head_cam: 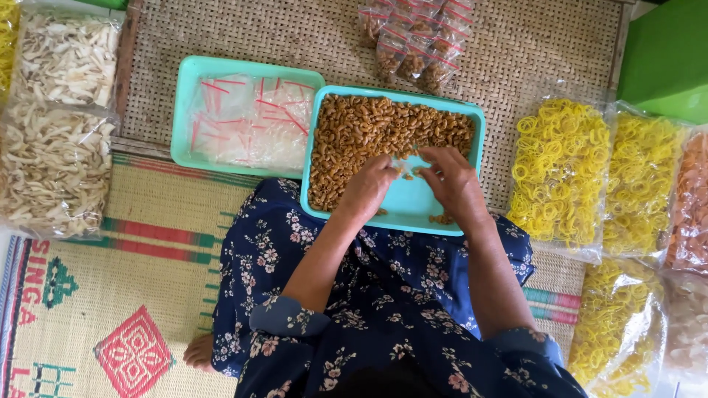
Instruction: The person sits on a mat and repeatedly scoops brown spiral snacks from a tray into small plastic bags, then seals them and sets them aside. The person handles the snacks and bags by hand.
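A turquoise tray rests against my lap, holding a heap of small brown curled snacks. My left hand is inside the tray, fingers bunched down over snacks near the bare middle. My right hand is beside it, fingers curled and pinching at a few snacks. Whether either hand holds pieces is hidden under the fingers. Left of this tray lies a second turquoise tray with clear small plastic bags with red strips.
Several filled small snack packets lie at the far edge of the woven mat. Large bags of pale chips sit at the left. Bags of yellow ring snacks and orange ones line the right. A green wall stands at the right rear.
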